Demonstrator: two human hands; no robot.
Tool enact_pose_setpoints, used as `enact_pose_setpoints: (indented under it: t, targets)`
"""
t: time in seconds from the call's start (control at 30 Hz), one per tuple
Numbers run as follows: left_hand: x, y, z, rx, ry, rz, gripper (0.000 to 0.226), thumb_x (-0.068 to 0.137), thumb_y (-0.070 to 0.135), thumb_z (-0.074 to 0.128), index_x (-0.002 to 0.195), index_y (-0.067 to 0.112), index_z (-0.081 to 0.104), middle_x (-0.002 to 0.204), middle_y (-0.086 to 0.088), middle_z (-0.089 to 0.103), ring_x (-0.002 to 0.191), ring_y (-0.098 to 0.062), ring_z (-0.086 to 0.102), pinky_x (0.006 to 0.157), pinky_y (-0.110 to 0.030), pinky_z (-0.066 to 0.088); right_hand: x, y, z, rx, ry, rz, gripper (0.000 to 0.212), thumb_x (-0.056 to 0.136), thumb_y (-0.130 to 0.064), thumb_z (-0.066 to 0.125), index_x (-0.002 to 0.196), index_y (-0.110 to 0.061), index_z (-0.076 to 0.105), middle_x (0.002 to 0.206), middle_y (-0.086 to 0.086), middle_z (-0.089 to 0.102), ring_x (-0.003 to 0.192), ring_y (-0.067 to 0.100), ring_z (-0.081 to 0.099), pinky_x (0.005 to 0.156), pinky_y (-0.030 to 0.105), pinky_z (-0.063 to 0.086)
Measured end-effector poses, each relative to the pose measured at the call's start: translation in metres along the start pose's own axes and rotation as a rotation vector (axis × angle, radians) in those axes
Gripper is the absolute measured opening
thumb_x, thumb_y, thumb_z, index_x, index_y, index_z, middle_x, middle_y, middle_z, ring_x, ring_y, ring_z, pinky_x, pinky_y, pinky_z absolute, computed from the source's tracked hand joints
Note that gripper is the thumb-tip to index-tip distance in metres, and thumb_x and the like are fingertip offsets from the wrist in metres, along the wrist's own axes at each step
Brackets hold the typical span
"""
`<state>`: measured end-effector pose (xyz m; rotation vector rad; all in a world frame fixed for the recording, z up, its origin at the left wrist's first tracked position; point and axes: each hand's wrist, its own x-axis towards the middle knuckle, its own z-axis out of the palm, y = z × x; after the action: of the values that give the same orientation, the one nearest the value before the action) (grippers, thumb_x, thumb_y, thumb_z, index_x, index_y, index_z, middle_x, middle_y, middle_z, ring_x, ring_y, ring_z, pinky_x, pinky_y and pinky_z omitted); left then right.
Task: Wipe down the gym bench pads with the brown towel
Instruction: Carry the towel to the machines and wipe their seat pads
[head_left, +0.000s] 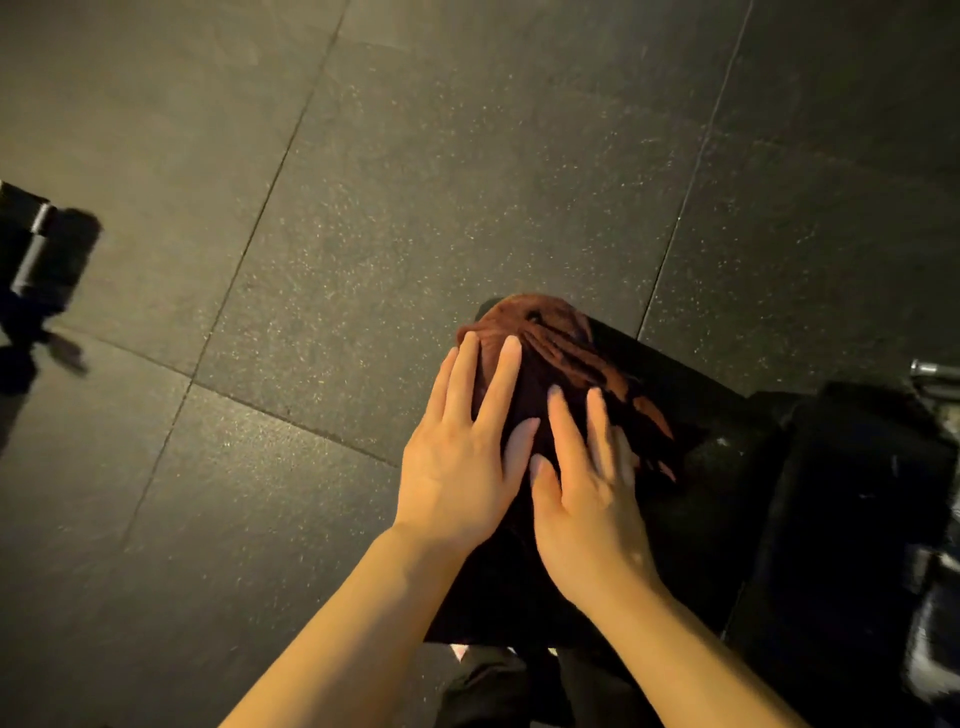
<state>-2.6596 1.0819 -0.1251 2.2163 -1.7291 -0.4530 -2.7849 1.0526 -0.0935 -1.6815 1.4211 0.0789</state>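
The brown towel (563, 345) lies bunched on the far end of a black bench pad (717, 467) at lower right. My left hand (462, 447) presses flat on the towel's left side with straight, spread fingers. Beside it, my right hand (587, 488) lies flat on the towel too, fingers straight and slightly blurred, its thumb touching my left thumb. Both forearms reach in from the bottom edge. The towel's near part is dark and hard to tell from the pad.
Dark speckled rubber floor tiles (363, 234) fill most of the view. A black machine part with a metal roller (36, 244) sits at the left edge. Another black pad (852, 519) and a metal bar (935, 370) stand at the right.
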Motion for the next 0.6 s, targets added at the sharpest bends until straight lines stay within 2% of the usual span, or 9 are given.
enact_pose_setpoints:
  t: [0.1,0.2,0.27,0.33,0.43,0.53,0.57,0.6]
  targets:
    - [0.000,-0.001,0.000,-0.015,0.002,0.004,0.064,0.097,0.044,0.044,0.154,0.025,0.024,0.157,-0.016,0.033,0.144,-0.033,0.035,0.092,-0.039,0.052,0.001,-0.005,0.013,0.125,0.074,0.016,0.062,0.104,-0.018,0.041,0.148,-0.043,0.006,0.165,-0.001,-0.004,0.151,0.026,-0.003,0.121,0.035,0.001]
    - [0.002,-0.001,-0.001,-0.053,-0.005,0.011,0.063,0.097,0.042,0.045,0.154,0.024,0.024,0.157,-0.017,0.033,0.145,-0.033,0.034,0.094,-0.040,0.052,0.005,-0.002,0.024,0.182,0.216,0.047,0.058,0.101,-0.010,0.045,0.151,-0.034,0.028,0.164,0.005,0.012,0.150,0.032,0.009,0.121,0.042,0.010]
    - [0.000,-0.003,-0.001,-0.093,-0.007,0.030,0.063,0.097,0.040,0.046,0.154,0.022,0.025,0.157,-0.019,0.031,0.146,-0.035,0.031,0.099,-0.044,0.051,0.004,0.000,0.034,0.161,0.318,0.052,0.054,0.098,-0.014,0.043,0.149,-0.028,0.037,0.161,0.011,0.023,0.147,0.039,0.021,0.117,0.048,0.020]
    - [-0.002,-0.007,0.001,-0.121,-0.014,0.066,0.062,0.098,0.038,0.046,0.154,0.020,0.025,0.157,-0.021,0.029,0.146,-0.038,0.029,0.106,-0.047,0.046,0.005,-0.002,0.044,0.149,0.409,0.059,0.051,0.096,-0.024,0.037,0.147,-0.026,0.037,0.157,0.014,0.031,0.143,0.041,0.030,0.112,0.056,0.030]
    - [0.003,-0.009,0.003,-0.168,-0.033,0.089,0.061,0.099,0.037,0.045,0.154,0.019,0.025,0.158,-0.022,0.028,0.147,-0.041,0.025,0.114,-0.047,0.036,0.011,-0.002,0.059,0.136,0.523,0.083,0.047,0.100,-0.032,0.033,0.147,-0.027,0.032,0.155,0.010,0.032,0.140,0.039,0.034,0.107,0.063,0.036]
    - [0.001,-0.020,-0.002,-0.307,-0.107,0.166,0.060,0.102,0.043,0.039,0.157,0.027,0.020,0.162,-0.017,0.020,0.150,-0.037,0.016,0.118,-0.045,0.029,0.014,-0.005,0.068,0.123,0.605,0.163,0.051,0.098,-0.039,0.028,0.149,-0.043,0.025,0.158,-0.002,0.026,0.145,0.023,0.026,0.112,0.061,0.031]
    - [0.004,-0.031,-0.008,-0.358,-0.149,0.229,0.058,0.103,0.046,0.036,0.157,0.031,0.019,0.163,-0.014,0.019,0.151,-0.035,0.016,0.118,-0.044,0.028,0.013,-0.014,0.069,0.188,0.605,0.232,0.051,0.095,-0.043,0.024,0.146,-0.053,0.024,0.158,-0.008,0.022,0.146,0.017,0.021,0.116,0.057,0.026]
    - [0.009,-0.044,-0.014,-0.389,-0.188,0.310,0.056,0.104,0.049,0.034,0.156,0.034,0.020,0.163,-0.012,0.021,0.150,-0.033,0.019,0.117,-0.042,0.030,0.014,-0.026,0.069,0.264,0.614,0.306,0.049,0.093,-0.045,0.022,0.142,-0.056,0.024,0.157,-0.011,0.020,0.146,0.013,0.018,0.119,0.054,0.021]
